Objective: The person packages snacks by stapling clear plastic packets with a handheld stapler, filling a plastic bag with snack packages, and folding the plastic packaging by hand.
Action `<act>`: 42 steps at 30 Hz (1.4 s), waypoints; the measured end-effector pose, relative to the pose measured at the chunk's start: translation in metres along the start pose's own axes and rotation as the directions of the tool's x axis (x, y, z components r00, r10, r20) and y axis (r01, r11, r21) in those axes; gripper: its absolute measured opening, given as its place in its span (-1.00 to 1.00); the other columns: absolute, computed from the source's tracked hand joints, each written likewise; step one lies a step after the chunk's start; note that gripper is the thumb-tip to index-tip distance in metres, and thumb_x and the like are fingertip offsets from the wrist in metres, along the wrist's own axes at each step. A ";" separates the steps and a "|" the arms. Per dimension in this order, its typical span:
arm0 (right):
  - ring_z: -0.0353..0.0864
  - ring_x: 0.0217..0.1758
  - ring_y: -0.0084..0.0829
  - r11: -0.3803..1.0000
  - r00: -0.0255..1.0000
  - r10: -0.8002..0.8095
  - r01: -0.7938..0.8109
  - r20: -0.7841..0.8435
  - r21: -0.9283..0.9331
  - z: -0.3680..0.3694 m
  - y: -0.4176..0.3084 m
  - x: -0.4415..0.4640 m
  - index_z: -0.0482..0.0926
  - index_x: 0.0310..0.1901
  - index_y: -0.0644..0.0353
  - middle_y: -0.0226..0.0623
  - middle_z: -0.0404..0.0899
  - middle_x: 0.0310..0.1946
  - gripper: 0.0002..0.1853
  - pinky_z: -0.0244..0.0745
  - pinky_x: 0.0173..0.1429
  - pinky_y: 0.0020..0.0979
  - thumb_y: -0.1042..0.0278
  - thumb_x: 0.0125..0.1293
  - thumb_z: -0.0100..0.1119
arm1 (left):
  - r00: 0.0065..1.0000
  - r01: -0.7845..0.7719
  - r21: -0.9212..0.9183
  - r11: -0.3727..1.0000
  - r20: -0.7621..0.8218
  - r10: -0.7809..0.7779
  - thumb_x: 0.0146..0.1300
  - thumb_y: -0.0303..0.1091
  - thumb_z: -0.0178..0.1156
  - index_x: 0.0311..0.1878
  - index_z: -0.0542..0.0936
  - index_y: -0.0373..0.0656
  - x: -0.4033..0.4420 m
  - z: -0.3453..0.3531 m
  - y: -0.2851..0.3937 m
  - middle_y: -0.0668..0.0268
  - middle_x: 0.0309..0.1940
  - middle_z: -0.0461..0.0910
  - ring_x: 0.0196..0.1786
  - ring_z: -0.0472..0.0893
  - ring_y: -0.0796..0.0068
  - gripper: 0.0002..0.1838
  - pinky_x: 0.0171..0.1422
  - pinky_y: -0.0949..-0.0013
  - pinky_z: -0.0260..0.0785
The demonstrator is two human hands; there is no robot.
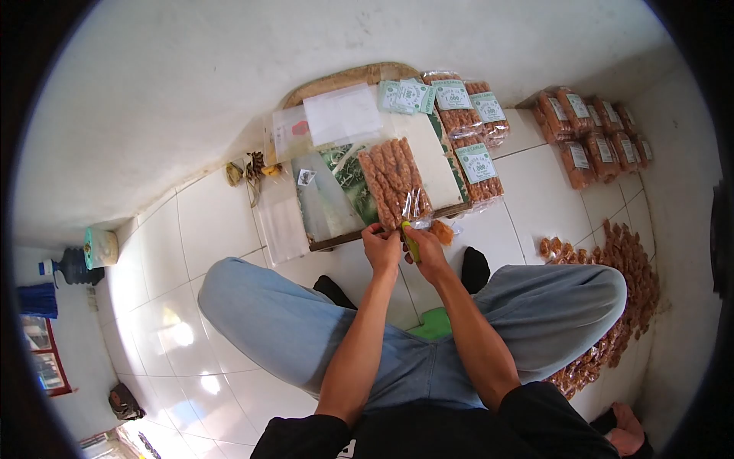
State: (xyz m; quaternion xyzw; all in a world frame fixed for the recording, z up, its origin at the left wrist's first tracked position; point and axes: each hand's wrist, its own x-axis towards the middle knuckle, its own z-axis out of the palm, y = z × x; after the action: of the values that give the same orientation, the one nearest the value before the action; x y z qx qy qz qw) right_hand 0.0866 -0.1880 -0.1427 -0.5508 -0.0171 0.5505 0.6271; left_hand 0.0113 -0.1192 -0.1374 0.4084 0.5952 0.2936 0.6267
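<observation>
- White wall and glossy tiled floor surround a low table with a worn, rounded wooden edge.
- Step in hand, as judged: work at the near end of the filled bag, which lies on the table's near side.
- Left hand: narrow pinch at the bag's near end. Right hand: closed around a yellow-green tool, whose contact with the film is probably close but partly hidden.
- Next move, as judged: calls for steady film and light pressure.
- Materials: glossy, crinkled film; knobbly brown sticks; flat paper labels.
</observation>
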 end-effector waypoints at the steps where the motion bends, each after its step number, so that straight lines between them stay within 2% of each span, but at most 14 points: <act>1: 0.43 -0.42 -0.56 1.000 1.000 -0.014 0.014 -0.009 -0.001 0.000 0.001 0.001 0.53 -0.23 0.20 -0.41 0.47 -0.43 -0.73 0.27 -0.51 -0.47 0.13 0.35 0.16 | 1.000 0.009 0.016 1.000 0.004 -0.009 0.05 -0.55 0.29 0.03 0.33 -0.28 0.001 -0.001 0.000 0.21 -0.35 0.58 -0.31 0.58 0.45 -0.53 -0.22 0.37 0.45; 11: 0.45 -0.49 -0.55 0.996 0.990 -0.081 0.084 -0.113 0.019 0.009 0.007 0.008 0.54 -0.30 0.22 -0.37 0.49 -0.45 -0.73 0.23 -0.61 -0.48 0.14 0.33 0.18 | 0.994 0.081 -0.122 0.989 0.085 -0.071 0.07 -0.57 0.30 0.03 0.32 -0.31 0.011 -0.002 0.001 0.18 -0.31 0.56 -0.33 0.57 0.46 -0.52 -0.26 0.44 0.43; 16: 0.46 -0.54 -0.57 0.974 0.996 -0.032 0.014 -0.078 -0.225 0.007 -0.007 -0.013 0.58 -0.21 0.24 -0.36 0.53 -0.45 -0.56 0.28 -0.58 -0.53 -0.04 0.32 0.00 | 0.984 0.148 -0.152 0.977 0.119 -0.130 0.10 -0.56 0.29 0.00 0.37 -0.25 0.017 -0.010 0.002 0.24 -0.33 0.56 -0.34 0.57 0.50 -0.59 -0.26 0.47 0.46; 21: 0.51 -0.47 -0.53 0.996 0.960 -0.075 0.058 -0.269 -0.071 -0.035 0.003 -0.014 0.55 -0.09 0.25 -0.35 0.55 -0.42 -0.62 0.33 -0.56 -0.48 0.06 0.35 0.03 | 0.969 0.235 -0.382 0.894 0.168 -0.183 0.14 -0.52 0.27 0.02 0.40 -0.23 0.017 -0.015 0.000 0.27 -0.25 0.55 -0.22 0.58 0.50 -0.62 -0.14 0.50 0.48; 23: 0.58 -0.41 -0.45 0.796 0.725 -0.588 0.438 -0.360 -0.418 -0.045 -0.001 0.005 0.54 0.01 0.34 -0.31 0.56 -0.39 -0.58 0.49 -0.37 -0.44 0.12 0.33 0.14 | 0.960 0.274 -0.497 0.823 0.197 -0.201 0.16 -0.51 0.26 0.04 0.40 -0.23 0.012 -0.011 0.002 0.27 -0.22 0.55 -0.18 0.57 0.50 -0.62 -0.11 0.52 0.48; 24: 0.62 -0.21 -0.29 0.808 0.714 -0.572 0.407 -0.404 -0.426 -0.028 -0.024 -0.007 0.49 0.10 0.36 -0.22 0.57 -0.27 -0.55 0.52 -0.09 -0.33 0.25 0.27 0.25 | 0.959 0.273 -0.532 0.802 0.221 -0.180 0.14 -0.54 0.27 0.06 0.39 -0.22 0.007 -0.010 0.006 0.26 -0.21 0.54 -0.15 0.57 0.49 -0.58 -0.10 0.52 0.47; 25: 0.62 -0.21 -0.29 0.809 0.709 -0.574 0.411 -0.411 -0.421 -0.027 -0.032 0.000 0.49 0.10 0.36 -0.22 0.57 -0.27 -0.55 0.52 -0.09 -0.33 0.25 0.27 0.25 | 0.957 0.272 -0.566 0.778 0.243 -0.158 0.12 -0.57 0.28 0.08 0.37 -0.22 0.005 -0.010 0.006 0.25 -0.19 0.54 -0.12 0.57 0.49 -0.54 -0.09 0.52 0.47; 27: 0.56 -0.02 -0.14 0.279 0.523 -0.847 0.285 -0.095 -0.917 -0.030 -0.051 0.015 0.46 0.13 0.33 -0.14 0.55 -0.12 -0.49 0.46 0.07 -0.19 0.25 0.20 0.29 | 0.971 0.227 -0.538 0.812 0.188 -0.147 0.09 -0.61 0.29 0.10 0.34 -0.21 0.006 -0.006 0.005 0.25 -0.19 0.54 -0.16 0.57 0.49 -0.50 -0.12 0.52 0.47; 29: 0.48 0.10 -0.09 0.214 0.556 -0.831 0.286 -0.020 -0.934 -0.031 -0.063 0.024 0.45 0.18 0.25 -0.13 0.51 0.01 -0.44 0.40 0.12 -0.11 0.21 0.15 0.31 | 0.981 0.184 -0.511 0.839 0.146 -0.126 0.05 -0.65 0.30 0.11 0.32 -0.20 0.011 -0.002 0.001 0.26 -0.20 0.54 -0.19 0.57 0.49 -0.45 -0.15 0.52 0.47; 32: 0.44 0.16 -0.24 -0.137 0.550 -0.798 0.233 0.247 -0.963 -0.039 -0.061 0.050 0.44 0.21 0.14 -0.23 0.51 0.03 -0.40 0.27 0.22 -0.06 0.12 0.15 0.30 | 0.982 0.191 -0.456 0.869 0.090 -0.168 -0.01 -0.67 0.32 0.20 0.20 -0.13 0.020 -0.009 -0.004 0.23 -0.21 0.54 -0.36 0.55 0.52 -0.29 -0.39 0.56 0.37; 35: 0.46 0.13 -0.28 -0.206 0.547 -0.794 0.167 0.264 -0.964 -0.031 -0.065 0.050 0.44 0.21 0.11 -0.30 0.54 -0.03 -0.39 0.23 0.24 -0.11 0.17 0.11 0.34 | 0.988 0.154 -0.394 0.906 0.030 -0.155 -0.03 -0.67 0.27 0.26 0.13 -0.03 0.019 -0.017 0.000 0.25 -0.26 0.51 -0.40 0.52 0.54 -0.21 -0.45 0.56 0.30; 37: 0.37 0.28 -0.25 -0.173 0.574 -0.786 0.151 0.229 -0.973 -0.024 -0.065 0.042 0.37 0.28 0.10 -0.26 0.48 0.13 -0.34 0.11 0.37 -0.01 0.17 0.11 0.33 | 0.986 0.140 -0.374 0.917 -0.033 -0.164 -0.04 -0.67 0.23 0.30 0.10 0.02 0.003 -0.018 0.019 0.26 -0.29 0.49 -0.42 0.49 0.55 -0.17 -0.47 0.55 0.27; 40: 0.19 0.45 -0.19 -0.394 0.418 -0.833 0.010 0.362 -0.919 -0.012 -0.070 0.021 0.32 0.33 0.02 -0.20 0.31 0.33 -0.30 -0.09 0.49 0.08 0.21 0.12 0.30 | 0.991 0.071 -0.320 0.945 -0.088 -0.105 -0.05 -0.68 0.18 0.37 0.03 0.09 -0.016 -0.029 0.043 0.28 -0.35 0.42 -0.46 0.42 0.57 -0.09 -0.49 0.53 0.24; 42: 0.04 0.53 -0.17 -0.394 0.505 -0.696 0.326 0.510 -0.860 -0.003 -0.071 0.011 0.29 0.35 -0.06 -0.23 0.14 0.44 -0.28 -0.22 0.53 0.11 0.23 0.11 0.29 | 0.996 0.010 -0.288 0.958 -0.078 -0.034 -0.05 -0.69 0.16 0.41 0.00 0.12 -0.025 -0.041 0.057 0.29 -0.38 0.39 -0.48 0.39 0.58 -0.05 -0.48 0.52 0.23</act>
State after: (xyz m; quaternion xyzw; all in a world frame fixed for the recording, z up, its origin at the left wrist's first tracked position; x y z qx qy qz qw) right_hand 0.1410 -0.1672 -0.0999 -0.7892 -0.5642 -0.0927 0.2239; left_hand -0.0254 -0.1058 -0.0733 0.2939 0.5760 0.3863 0.6577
